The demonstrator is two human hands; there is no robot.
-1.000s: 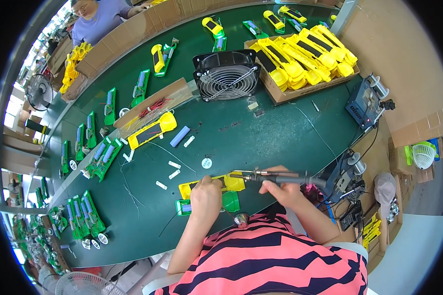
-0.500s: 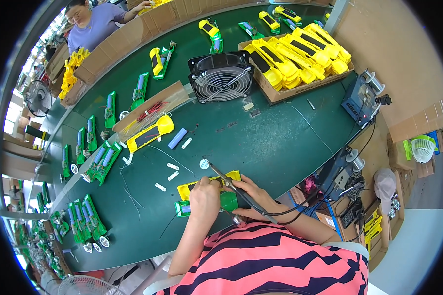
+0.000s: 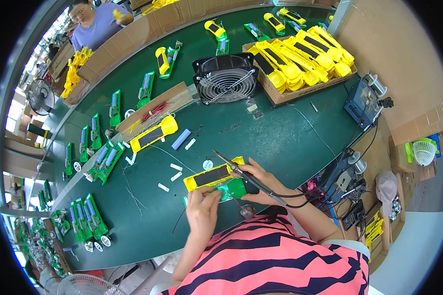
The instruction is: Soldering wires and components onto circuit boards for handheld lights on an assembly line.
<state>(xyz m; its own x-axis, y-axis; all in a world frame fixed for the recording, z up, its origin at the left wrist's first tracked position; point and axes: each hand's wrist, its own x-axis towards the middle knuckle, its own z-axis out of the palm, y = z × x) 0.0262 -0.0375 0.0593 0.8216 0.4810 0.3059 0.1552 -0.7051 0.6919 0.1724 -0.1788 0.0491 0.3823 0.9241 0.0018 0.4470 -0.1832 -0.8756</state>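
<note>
My right hand (image 3: 264,177) is closed around a soldering iron (image 3: 231,164), its tip pointing up and left above the work. Its lower fingers also rest by the dark end of a green lamp housing (image 3: 237,188). My left hand (image 3: 202,210) has its fingertips pinched together over the circuit board side of that housing; what lies between them is hidden. Just behind the green housing, and touching it, is a yellow housing with a black panel (image 3: 209,178). A round reflector (image 3: 247,211) hangs at the near side. A round white disc (image 3: 208,164) lies beyond the yellow housing.
White strips (image 3: 175,176), a blue battery cell (image 3: 181,139) and another yellow housing (image 3: 155,133) lie left. A fan (image 3: 225,81) and a box of yellow housings (image 3: 280,100) stand behind. Soldering stations (image 3: 360,105) are right. A co-worker (image 3: 101,24) sits across.
My left hand has drawn back from the yellow housing to the green one, uncovering more of both. My right hand and iron have shifted slightly right; the view has moved a little.
</note>
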